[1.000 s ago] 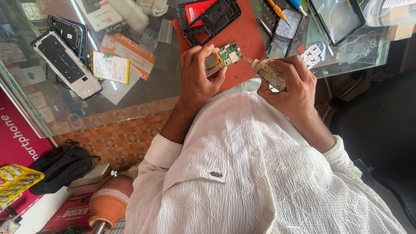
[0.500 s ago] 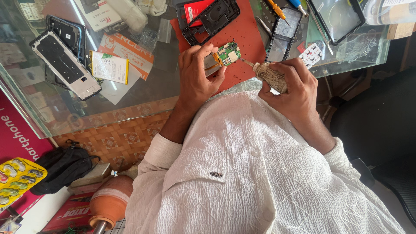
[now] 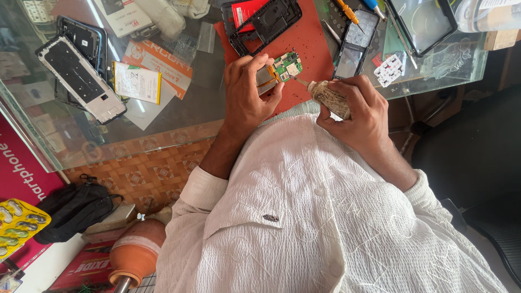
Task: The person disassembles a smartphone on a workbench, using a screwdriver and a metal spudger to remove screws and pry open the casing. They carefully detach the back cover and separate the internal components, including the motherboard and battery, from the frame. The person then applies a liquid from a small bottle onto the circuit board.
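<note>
Holding a small green circuit board (image 3: 283, 69) between thumb and fingers, the left hand (image 3: 247, 92) keeps it raised just above the near edge of the red mat (image 3: 306, 43). The right hand (image 3: 361, 111) is closed around a worn, stubby tool with a wrapped handle (image 3: 330, 99), whose thin tip points at the board's right edge and seems to touch it, though the contact is too small to be sure of. Both hands sit close together over the glass table (image 3: 179, 116), in front of the person's white shirt.

On the mat behind the board lies a black phone frame (image 3: 268, 24). Just right of the mat a dark phone with its screen up (image 3: 353, 46) rests near a yellow-handled screwdriver (image 3: 347, 11). Well to the left, a silver phone back shell (image 3: 81, 78) lies beside a flat battery with a yellow edge (image 3: 137, 81). Below the table, a black bag (image 3: 76, 209) sits on the patterned floor.
</note>
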